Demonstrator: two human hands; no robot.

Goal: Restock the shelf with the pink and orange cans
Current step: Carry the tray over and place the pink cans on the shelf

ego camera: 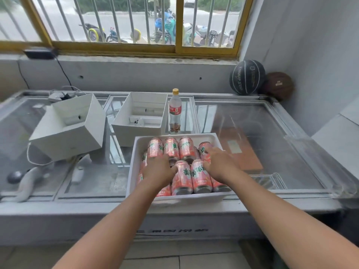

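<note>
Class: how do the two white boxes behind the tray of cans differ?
The left box is tilted, its opening turned toward the camera; the right box sits flat, opening upward. The right box stands beside the plastic bottle; the left box does not. Both are white and open.

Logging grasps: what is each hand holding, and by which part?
Cannot tell: left hand and right hand lie on pink cans in the tray; none lifted.

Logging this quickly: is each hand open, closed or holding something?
Left hand: among the pink cans, grip cannot be told.
Right hand: curled round a pink can.
</note>
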